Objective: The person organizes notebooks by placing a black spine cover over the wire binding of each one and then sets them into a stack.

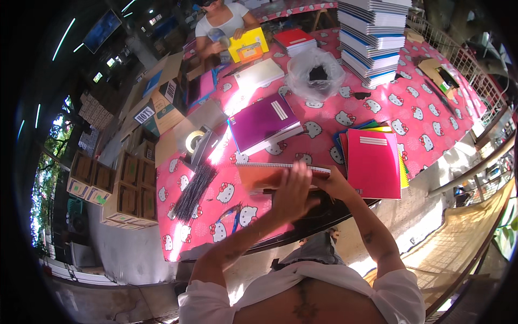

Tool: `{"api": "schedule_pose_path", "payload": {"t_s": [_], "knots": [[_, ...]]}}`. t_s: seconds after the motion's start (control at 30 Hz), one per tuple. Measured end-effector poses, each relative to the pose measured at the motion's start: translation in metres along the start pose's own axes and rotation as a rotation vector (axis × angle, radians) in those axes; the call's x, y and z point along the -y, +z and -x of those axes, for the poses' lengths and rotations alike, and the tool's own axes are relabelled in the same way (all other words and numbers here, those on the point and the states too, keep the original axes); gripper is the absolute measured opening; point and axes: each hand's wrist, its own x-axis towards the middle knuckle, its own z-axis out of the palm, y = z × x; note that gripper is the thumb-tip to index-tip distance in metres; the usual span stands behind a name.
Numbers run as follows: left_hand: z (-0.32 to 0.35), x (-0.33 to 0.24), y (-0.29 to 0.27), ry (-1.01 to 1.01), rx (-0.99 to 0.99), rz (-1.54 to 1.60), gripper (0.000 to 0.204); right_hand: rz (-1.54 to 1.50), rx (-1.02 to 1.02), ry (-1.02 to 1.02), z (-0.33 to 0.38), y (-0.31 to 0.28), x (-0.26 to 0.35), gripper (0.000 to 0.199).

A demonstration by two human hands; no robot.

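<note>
Notebook (256,176), orange and spiral-bound, stretches toward nine o'clock from the right hand (330,184) gripping its end, long axis nine-to-three; the left hand (294,189), nearer its middle, is flat and outstretched, fingers toward twelve, contact unclear.

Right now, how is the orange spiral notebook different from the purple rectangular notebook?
The right hand grips the orange spiral notebook; no hand touches the purple rectangular notebook. The orange one is tipped up, spiral edge on top; the purple one lies flat. Both have coloured covers.
</note>
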Motion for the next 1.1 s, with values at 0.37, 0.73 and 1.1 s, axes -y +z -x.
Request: {"api": "schedule_pose_path", "payload": {"t_s": [0.37,0.73,1.1], "knots": [[-0.025,-0.018,-0.009,-0.044,-0.179,-0.069,0.086,0.054,-0.036,-0.102,-0.006,0.0,-0.009,0.027],[0.023,-0.036,-0.031,-0.576,-0.737,0.327,0.062,0.249,-0.157,-0.168,0.021,-0.019,-0.04,0.032],[0.224,0.091,0.041,-0.899,0.07,0.033,0.08,0.625,0.052,-0.645,0.116,0.053,-0.018,0.058]]}}
